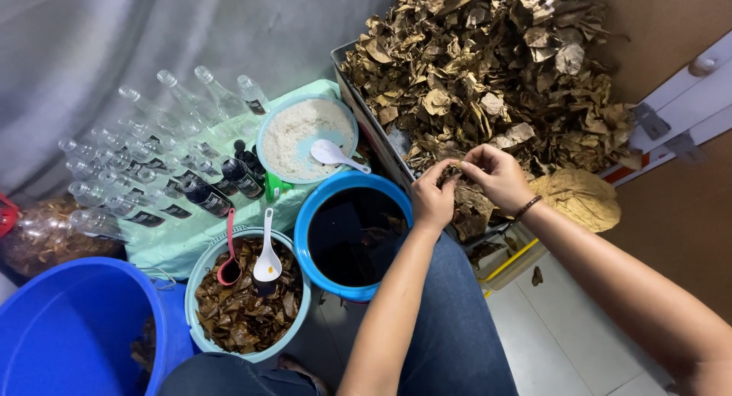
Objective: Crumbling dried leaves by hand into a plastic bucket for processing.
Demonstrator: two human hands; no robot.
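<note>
Both the left hand point(432, 200) and the right hand point(496, 175) pinched one dry leaf point(451, 169) in their fingers above the still-heaped crate of dried leaves point(488, 68), while the soaked-leaf bowl point(245, 297) was already full.

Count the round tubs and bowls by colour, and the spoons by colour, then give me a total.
Blue plastic tubs: 2 — big empty one, one with dark liquid
Pale blue bowls: 2 — white powder, soaked brown leaves
White plastic spoons: 2
Red spoon: 1
Total: 7
</note>
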